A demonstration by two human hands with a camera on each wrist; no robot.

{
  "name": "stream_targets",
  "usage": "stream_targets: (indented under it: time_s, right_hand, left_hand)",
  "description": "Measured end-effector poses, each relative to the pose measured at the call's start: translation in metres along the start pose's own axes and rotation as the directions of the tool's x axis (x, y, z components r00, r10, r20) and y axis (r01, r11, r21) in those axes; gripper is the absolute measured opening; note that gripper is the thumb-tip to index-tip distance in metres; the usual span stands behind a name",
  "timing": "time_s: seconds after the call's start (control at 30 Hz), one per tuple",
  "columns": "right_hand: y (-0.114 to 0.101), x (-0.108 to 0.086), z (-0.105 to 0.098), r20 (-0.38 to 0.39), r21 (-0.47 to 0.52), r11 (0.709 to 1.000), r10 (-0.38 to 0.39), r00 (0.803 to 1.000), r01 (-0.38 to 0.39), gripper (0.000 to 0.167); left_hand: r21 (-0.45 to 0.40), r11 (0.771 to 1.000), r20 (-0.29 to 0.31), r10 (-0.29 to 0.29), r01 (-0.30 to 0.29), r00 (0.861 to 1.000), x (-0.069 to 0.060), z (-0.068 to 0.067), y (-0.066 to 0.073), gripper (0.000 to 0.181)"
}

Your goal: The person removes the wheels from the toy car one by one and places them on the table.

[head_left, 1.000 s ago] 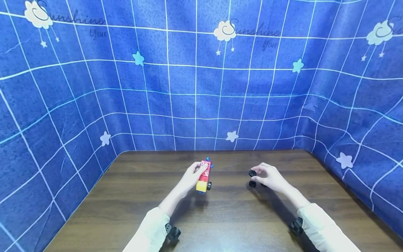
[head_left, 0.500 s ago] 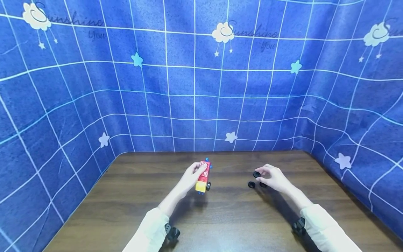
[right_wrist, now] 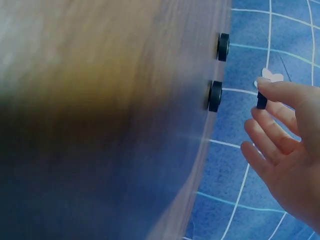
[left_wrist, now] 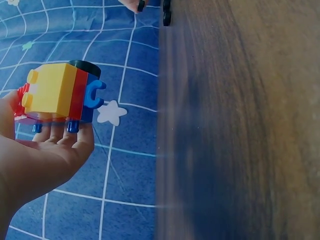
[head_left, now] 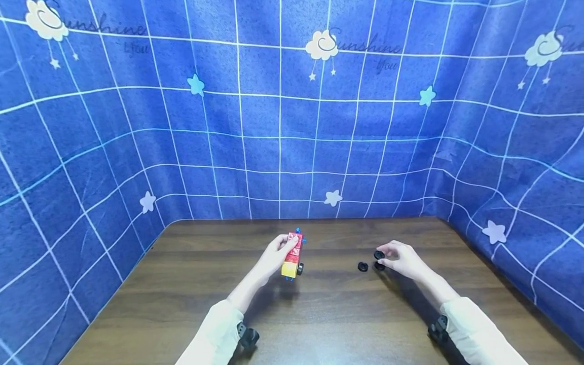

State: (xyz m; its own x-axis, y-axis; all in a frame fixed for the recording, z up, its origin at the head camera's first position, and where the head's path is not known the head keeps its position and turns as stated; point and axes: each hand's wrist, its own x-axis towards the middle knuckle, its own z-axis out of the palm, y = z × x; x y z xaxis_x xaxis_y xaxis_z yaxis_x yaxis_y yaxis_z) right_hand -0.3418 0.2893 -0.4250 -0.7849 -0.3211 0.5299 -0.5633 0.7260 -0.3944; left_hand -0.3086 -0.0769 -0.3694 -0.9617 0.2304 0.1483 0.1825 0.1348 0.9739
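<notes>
Moved wheel (right_wrist: 261, 102) pinched in right hand (head_left: 403, 259) farther from toy car (head_left: 292, 258), gripped in left hand (head_left: 274, 257); likely not fitting yet.

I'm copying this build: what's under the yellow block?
Under the yellow block sit a red layer, then a blue base; how they connect inside is hidden.

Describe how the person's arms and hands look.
The white fabric left sleeve and matching right sleeve end short of the wrists, with a small, blocky black device by the left cuff and another by the right. The left hand and right hand are ungloved.
</notes>
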Motion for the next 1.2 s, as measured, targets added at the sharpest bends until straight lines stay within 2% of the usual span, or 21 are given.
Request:
stream_targets:
  time_s: [0.1, 0.33, 0.4, 0.7, 0.87, 1.2]
  right_hand:
    - [0.002, 0.000, -0.002, 0.013, -0.005, 1.000, 0.013, 1.000, -0.013, 0.026]
    - [0.006, 0.000, -0.010, 0.020, -0.013, 0.999, 0.035, 0.999, -0.035, 0.026]
    - [0.008, 0.000, -0.011, 0.025, -0.020, 0.999, 0.045, 0.999, -0.044, 0.026]
    - [0.013, -0.004, -0.016, 0.057, -0.038, 0.998, 0.060, 0.997, -0.058, 0.026]
    - [0.015, -0.005, -0.019, 0.077, -0.030, 0.997, 0.076, 0.994, -0.074, 0.026]
    - [0.027, -0.010, -0.020, 0.123, -0.053, 0.991, 0.127, 0.984, -0.121, 0.025]
  left_hand:
    - [0.017, 1.000, -0.014, 0.010, -0.009, 1.000, 0.002, -0.001, 0.000, 0.032]
    - [0.022, 1.000, -0.023, 0.001, 0.000, 1.000, 0.022, -0.003, -0.023, 0.034]
    - [0.016, 1.000, -0.020, -0.001, 0.001, 1.000, 0.022, -0.004, -0.023, 0.034]
    - [0.026, 1.000, -0.016, 0.016, -0.015, 1.000, 0.001, -0.004, 0.005, 0.031]
    - [0.034, 0.999, -0.018, 0.003, -0.003, 1.000, -0.002, -0.003, 0.008, 0.032]
    - [0.029, 1.000, -0.013, -0.005, 0.005, 1.000, -0.004, -0.003, 0.005, 0.034]
